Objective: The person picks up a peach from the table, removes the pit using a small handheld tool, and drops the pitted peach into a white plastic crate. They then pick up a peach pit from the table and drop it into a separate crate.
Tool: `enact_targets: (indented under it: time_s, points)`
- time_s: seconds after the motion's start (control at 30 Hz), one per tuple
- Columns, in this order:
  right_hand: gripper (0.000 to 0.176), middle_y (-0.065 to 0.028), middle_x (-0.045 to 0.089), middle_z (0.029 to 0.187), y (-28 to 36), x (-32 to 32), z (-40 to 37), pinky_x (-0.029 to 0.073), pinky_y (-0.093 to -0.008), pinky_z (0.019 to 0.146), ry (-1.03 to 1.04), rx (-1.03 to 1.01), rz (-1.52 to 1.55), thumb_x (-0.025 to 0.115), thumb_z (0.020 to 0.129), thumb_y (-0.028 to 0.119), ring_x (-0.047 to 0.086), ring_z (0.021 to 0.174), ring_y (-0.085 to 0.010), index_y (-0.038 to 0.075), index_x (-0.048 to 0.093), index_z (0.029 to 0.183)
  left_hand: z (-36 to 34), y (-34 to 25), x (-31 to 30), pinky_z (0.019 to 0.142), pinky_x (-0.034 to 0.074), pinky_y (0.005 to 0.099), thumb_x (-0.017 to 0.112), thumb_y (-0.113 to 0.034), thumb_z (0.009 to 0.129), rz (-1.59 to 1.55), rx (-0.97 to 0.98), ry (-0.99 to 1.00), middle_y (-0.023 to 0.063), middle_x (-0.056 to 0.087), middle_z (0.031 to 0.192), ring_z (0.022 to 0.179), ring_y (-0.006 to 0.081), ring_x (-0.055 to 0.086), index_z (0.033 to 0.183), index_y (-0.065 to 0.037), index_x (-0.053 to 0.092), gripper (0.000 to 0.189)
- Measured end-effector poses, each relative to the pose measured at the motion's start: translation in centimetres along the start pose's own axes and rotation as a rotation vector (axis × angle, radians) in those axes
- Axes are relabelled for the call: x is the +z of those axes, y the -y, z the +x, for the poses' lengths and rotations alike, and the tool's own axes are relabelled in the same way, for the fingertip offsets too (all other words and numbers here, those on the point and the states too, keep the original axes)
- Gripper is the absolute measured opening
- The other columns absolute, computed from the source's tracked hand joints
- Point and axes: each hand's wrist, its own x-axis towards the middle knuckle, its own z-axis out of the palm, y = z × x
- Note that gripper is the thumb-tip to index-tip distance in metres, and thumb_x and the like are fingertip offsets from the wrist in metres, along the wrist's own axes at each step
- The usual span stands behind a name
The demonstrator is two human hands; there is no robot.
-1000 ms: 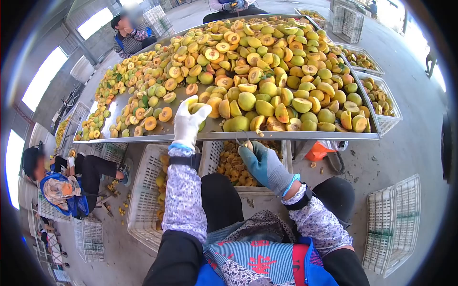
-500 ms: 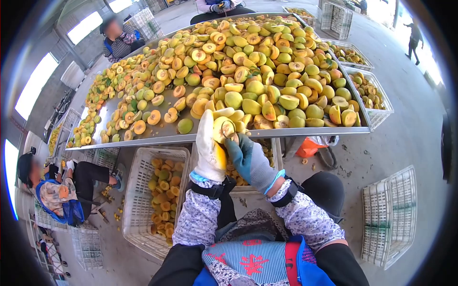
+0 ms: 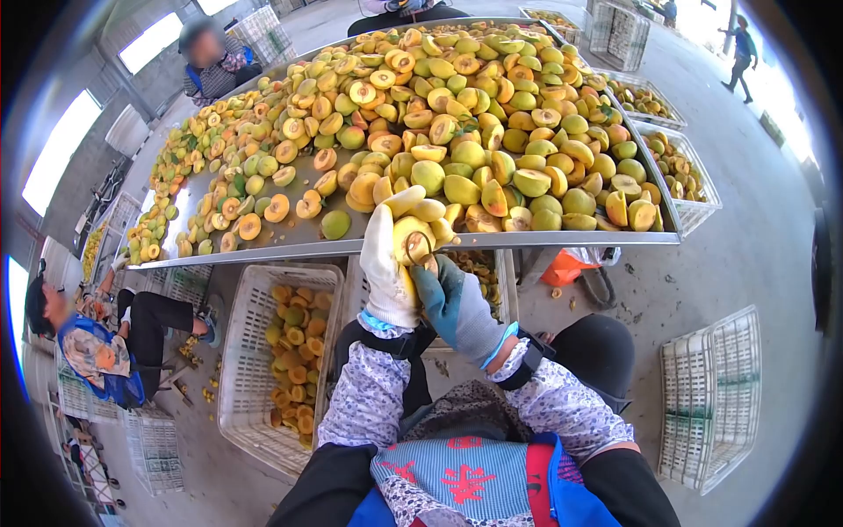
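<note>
A halved yellow peach (image 3: 407, 234) sits in my left hand (image 3: 385, 279), which wears a white glove with its fingers curled round the fruit. Its cut face is turned toward me and a brown pit area shows in the middle. My right hand (image 3: 457, 307), in a grey and blue glove, grips a pitting tool with a thin metal loop (image 3: 428, 249). The loop rests at the cut face of the peach, and the handle is mostly hidden in my fingers. Both hands are at the near edge of a metal table (image 3: 299, 255) heaped with halved and whole peaches (image 3: 457, 114).
Below the table on the left stands a white plastic crate (image 3: 237, 369) of peach halves; another crate is partly behind my hands. A white crate (image 3: 709, 395) stands right. Filled crates (image 3: 694, 206) line the table's right side. People sit at left and far side; one walks right.
My hands stay together on the peach and loop tool, with only a slight shift. My view has moved a little. The seated person at left has lowered a hand; the far walker has moved.
</note>
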Motion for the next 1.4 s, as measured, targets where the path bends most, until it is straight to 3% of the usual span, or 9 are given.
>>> enact_targets:
  time_s: [0.33, 0.43, 0.57, 0.8, 0.93, 1.1, 1.27, 1.3, 1.4]
  points:
    - [0.040, -0.0004, 0.060, 0.070, -2.1, 0.7, 0.0, 0.045, -0.0269, 0.055, 0.130, 0.099, 0.129, 0.050, 0.107, 0.037, 0.053, 0.062, -0.0075, 0.001, 0.063, 0.093, 0.3, 1.9, -2.0, 0.070, 0.055, 0.0302, 0.034, -0.039, 0.109, -0.118, -0.188, -0.005, 0.0122, 0.067, 0.095, 0.076, 0.0211, 0.066, 0.122, 0.002, 0.061, 0.051]
    - [0.049, 0.0015, 0.054, 0.062, 2.4, -1.7, 0.5, 0.040, -0.0259, 0.043, 0.423, 0.559, 0.319, 0.046, 0.107, 0.046, 0.049, 0.049, -0.0074, 0.005, 0.061, 0.086, 0.5, 0.7, -2.3, 0.063, 0.054, 0.0300, 0.036, -0.040, 0.108, -0.148, -0.275, 0.073, 0.0128, 0.068, 0.087, 0.068, 0.0212, 0.064, 0.118, 0.003, 0.063, 0.051]
    - [0.053, 0.0037, 0.047, 0.055, 1.5, -1.8, 0.5, 0.030, -0.0253, 0.035, 0.380, 0.400, 0.074, 0.041, 0.106, 0.053, 0.042, 0.038, -0.0081, 0.011, 0.058, 0.080, 1.0, 0.0, -2.7, 0.055, 0.051, 0.0305, 0.040, -0.042, 0.106, -0.091, -0.299, 0.213, 0.0139, 0.067, 0.078, 0.060, 0.0218, 0.062, 0.114, 0.005, 0.065, 0.054]
    - [0.055, 0.0080, 0.032, 0.052, 0.6, -2.4, 0.5, 0.021, -0.0212, 0.030, 0.720, 0.830, 1.065, 0.039, 0.105, 0.061, 0.026, 0.036, -0.0036, 0.018, 0.044, 0.072, 0.7, 1.8, -2.0, 0.067, 0.056, 0.0367, 0.036, -0.040, 0.108, -0.498, -0.395, 0.121, 0.0120, 0.063, 0.080, 0.063, 0.0239, 0.062, 0.126, 0.003, 0.058, 0.052]
    - [0.051, 0.0038, 0.043, 0.056, 1.1, -2.6, 0.2, 0.031, -0.0261, 0.037, 0.623, 0.693, 0.610, 0.042, 0.105, 0.056, 0.038, 0.041, -0.0101, 0.013, 0.055, 0.080, 2.2, 2.8, -3.2, 0.067, 0.051, 0.0366, 0.040, -0.036, 0.106, -0.864, -0.440, -0.067, 0.0019, 0.063, 0.083, 0.075, 0.0211, 0.061, 0.114, -0.007, 0.061, 0.036]
    - [0.038, -0.0218, 0.071, 0.077, -5.2, -2.1, -1.3, 0.054, -0.0473, 0.068, 0.147, 0.182, -0.565, 0.059, 0.101, 0.037, 0.069, 0.073, -0.0401, 0.001, 0.070, 0.103, 2.7, -1.0, -7.1, 0.071, 0.060, 0.0365, 0.043, -0.045, 0.106, -0.281, -0.212, -0.275, 0.0105, 0.072, 0.098, 0.077, 0.0216, 0.069, 0.134, -0.005, 0.061, 0.051]
    - [0.028, -0.0254, 0.069, 0.081, -2.6, -2.5, -0.9, 0.053, -0.0522, 0.068, 0.017, 0.124, -0.502, 0.064, 0.097, 0.031, 0.068, 0.079, -0.0448, 0.004, 0.069, 0.097, 3.0, -4.3, -15.6, 0.069, 0.057, 0.0313, 0.051, -0.039, 0.103, 0.428, -0.206, -0.615, 0.0132, 0.073, 0.090, 0.074, 0.0219, 0.071, 0.125, -0.003, 0.066, 0.046]
    - [0.027, -0.0252, 0.069, 0.081, -2.3, -2.4, -0.9, 0.053, -0.0523, 0.068, 0.029, 0.112, -0.498, 0.064, 0.097, 0.031, 0.068, 0.079, -0.0447, 0.004, 0.068, 0.097, 2.5, -2.5, -20.3, 0.083, 0.056, 0.0352, 0.059, -0.038, 0.097, 1.134, -0.057, -0.549, 0.0164, 0.074, 0.097, 0.088, 0.0255, 0.071, 0.121, 0.001, 0.067, 0.047]
    - [0.027, -0.0248, 0.069, 0.081, -1.8, -2.2, -1.2, 0.053, -0.0525, 0.068, 0.057, 0.081, -0.488, 0.065, 0.097, 0.031, 0.068, 0.079, -0.0446, 0.004, 0.068, 0.098, 1.5, -2.7, -21.0, 0.096, 0.050, 0.0391, 0.068, -0.037, 0.090, 1.464, -0.088, -0.601, 0.0201, 0.071, 0.111, 0.105, 0.0312, 0.067, 0.118, 0.003, 0.068, 0.049]
